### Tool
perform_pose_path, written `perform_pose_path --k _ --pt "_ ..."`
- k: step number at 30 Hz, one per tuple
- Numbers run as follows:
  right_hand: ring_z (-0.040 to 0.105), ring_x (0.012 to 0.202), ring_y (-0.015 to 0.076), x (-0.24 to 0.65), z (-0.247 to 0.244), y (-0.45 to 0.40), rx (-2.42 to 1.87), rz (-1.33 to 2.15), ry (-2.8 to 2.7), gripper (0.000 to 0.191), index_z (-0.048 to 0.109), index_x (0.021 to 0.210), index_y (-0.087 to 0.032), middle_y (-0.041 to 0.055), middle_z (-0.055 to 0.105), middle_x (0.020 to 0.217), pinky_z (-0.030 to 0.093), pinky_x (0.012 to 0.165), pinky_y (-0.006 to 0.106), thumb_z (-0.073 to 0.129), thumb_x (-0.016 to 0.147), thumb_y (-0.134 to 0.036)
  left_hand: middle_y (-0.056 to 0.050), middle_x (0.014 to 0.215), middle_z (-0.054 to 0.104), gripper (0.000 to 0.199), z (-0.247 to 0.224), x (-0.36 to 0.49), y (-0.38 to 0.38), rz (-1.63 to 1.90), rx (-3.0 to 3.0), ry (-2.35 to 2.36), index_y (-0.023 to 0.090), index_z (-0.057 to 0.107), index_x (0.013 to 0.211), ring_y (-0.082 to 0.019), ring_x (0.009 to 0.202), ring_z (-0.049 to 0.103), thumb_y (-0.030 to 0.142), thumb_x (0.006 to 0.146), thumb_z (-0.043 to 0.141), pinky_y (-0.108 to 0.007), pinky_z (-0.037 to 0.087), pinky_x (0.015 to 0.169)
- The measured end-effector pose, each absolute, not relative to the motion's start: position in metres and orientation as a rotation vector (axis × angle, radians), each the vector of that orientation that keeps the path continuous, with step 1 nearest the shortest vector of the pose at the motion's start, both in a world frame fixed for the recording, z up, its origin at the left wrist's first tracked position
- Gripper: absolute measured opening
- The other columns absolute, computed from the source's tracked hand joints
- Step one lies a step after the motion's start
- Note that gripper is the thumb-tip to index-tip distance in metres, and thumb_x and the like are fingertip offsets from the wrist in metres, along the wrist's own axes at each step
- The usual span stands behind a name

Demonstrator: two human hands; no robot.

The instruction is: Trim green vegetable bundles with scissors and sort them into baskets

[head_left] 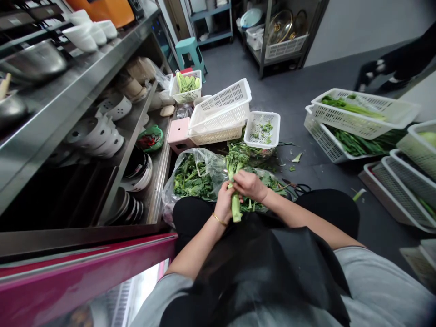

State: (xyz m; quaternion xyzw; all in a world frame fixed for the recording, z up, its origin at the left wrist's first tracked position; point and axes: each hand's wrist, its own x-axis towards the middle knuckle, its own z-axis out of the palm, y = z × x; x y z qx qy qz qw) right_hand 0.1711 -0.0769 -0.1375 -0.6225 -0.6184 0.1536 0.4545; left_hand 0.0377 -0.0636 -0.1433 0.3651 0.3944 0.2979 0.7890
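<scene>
A thick pale-green vegetable stalk [235, 206] with a bushy dark-green top stands nearly upright between my hands, over my lap. My left hand [224, 200] is wrapped around its middle, a gold bracelet at the wrist. The fingers of my right hand [250, 185] are closed in a pinch against the stalk just below the bushy top. Exactly which shoot they grip is hidden. To the left lies an open plastic bag [177, 170] full of leafy greens [193, 177]. More greens in clear plastic [272, 181] lie behind and below my hands.
A small white basket [263, 144] with a few green pieces stands ahead, beside larger white baskets [220, 111] and a pink stool [179, 131]. Scissors [299, 187] lie at right. Stacked vegetable baskets [340, 141] stand further right; steel shelving [85, 77] runs along the left. A person's legs [391, 68] show upper right.
</scene>
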Motion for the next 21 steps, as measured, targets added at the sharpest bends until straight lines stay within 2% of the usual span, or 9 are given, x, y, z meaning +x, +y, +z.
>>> perform_pose_path --k 4,6,8,9,10,12,15,18,21 --pt "0.045 0.049 0.0114 0.177 -0.126 -0.072 -1.519 0.845 -1.103 0.032 0.046 0.072 -0.022 -0.0014 0.049 0.06 0.038 0.047 0.025 0.052 0.081 -0.052 0.004 0.071 0.056 0.046 -0.142 0.036 -0.063 0.782 0.948 0.897 0.022 0.051 0.11 -0.011 0.056 0.053 0.026 0.068 0.072 -0.022 0.042 0.055" --pt "0.041 0.042 0.0089 0.185 -0.12 -0.062 -1.432 1.096 -0.839 0.04 0.044 0.077 -0.022 -0.0044 0.047 0.058 0.032 0.038 0.023 0.058 0.076 -0.06 -0.002 0.093 0.062 0.057 -0.14 0.032 -0.066 0.865 1.118 0.88 0.024 0.054 0.119 -0.017 0.082 0.059 0.021 0.066 0.076 -0.024 0.046 0.069" --pt "0.038 0.039 0.0069 0.192 -0.117 -0.052 -1.329 1.218 -0.725 0.048 0.042 0.08 -0.023 -0.0063 0.046 0.058 0.026 0.034 0.02 0.066 0.069 -0.063 -0.007 0.116 0.059 0.064 -0.137 0.029 -0.069 0.91 1.23 0.854 0.026 0.057 0.122 -0.023 0.109 0.054 0.019 0.063 0.079 -0.026 0.046 0.081" --pt "0.036 0.038 0.006 0.193 -0.117 -0.048 -1.306 1.234 -0.7 0.051 0.041 0.081 -0.023 -0.0073 0.045 0.056 0.023 0.033 0.019 0.068 0.067 -0.064 -0.008 0.121 0.057 0.066 -0.136 0.028 -0.068 0.906 1.236 0.844 0.027 0.057 0.123 -0.024 0.113 0.052 0.019 0.062 0.079 -0.026 0.046 0.083" --pt "0.034 0.036 0.0055 0.193 -0.118 -0.045 -1.304 1.227 -0.683 0.052 0.04 0.08 -0.023 -0.0084 0.042 0.054 0.021 0.032 0.019 0.069 0.066 -0.064 -0.007 0.119 0.058 0.067 -0.135 0.027 -0.067 0.886 1.2 0.837 0.027 0.055 0.125 -0.023 0.109 0.055 0.021 0.062 0.079 -0.026 0.047 0.08" --pt "0.032 0.036 0.0059 0.188 -0.121 -0.045 -1.361 1.145 -0.678 0.05 0.038 0.08 -0.024 -0.0093 0.04 0.051 0.021 0.033 0.019 0.064 0.07 -0.065 -0.005 0.098 0.063 0.068 -0.133 0.029 -0.061 0.781 1.048 0.819 0.025 0.052 0.126 -0.018 0.081 0.061 0.027 0.063 0.079 -0.025 0.048 0.067" --pt "0.038 0.043 0.009 0.174 -0.124 -0.063 -1.546 0.765 -0.821 0.046 0.037 0.074 -0.023 -0.006 0.042 0.052 0.031 0.04 0.023 0.057 0.077 -0.064 0.003 0.062 0.054 0.054 -0.135 0.032 -0.047 0.579 0.886 0.808 0.016 0.057 0.107 -0.01 0.048 0.049 0.034 0.061 0.078 -0.022 0.041 0.048" --pt "0.046 0.056 0.012 0.163 -0.12 -0.096 -1.56 0.479 -1.103 0.043 0.041 0.069 -0.022 -0.0009 0.049 0.059 0.04 0.055 0.026 0.062 0.074 -0.059 0.003 0.061 0.055 0.044 -0.141 0.032 -0.038 0.643 0.933 0.886 0.012 0.059 0.089 -0.008 0.049 0.05 0.029 0.055 0.081 -0.021 0.041 0.048" --pt "0.05 0.056 0.0125 0.167 -0.111 -0.111 -1.451 0.773 -1.096 0.036 0.046 0.074 -0.02 0.001 0.055 0.065 0.042 0.054 0.027 0.059 0.077 -0.053 0.0 0.074 0.062 0.046 -0.146 0.028 -0.038 0.74 0.97 0.887 0.012 0.06 0.092 -0.01 0.058 0.057 0.024 0.054 0.081 -0.022 0.048 0.056"
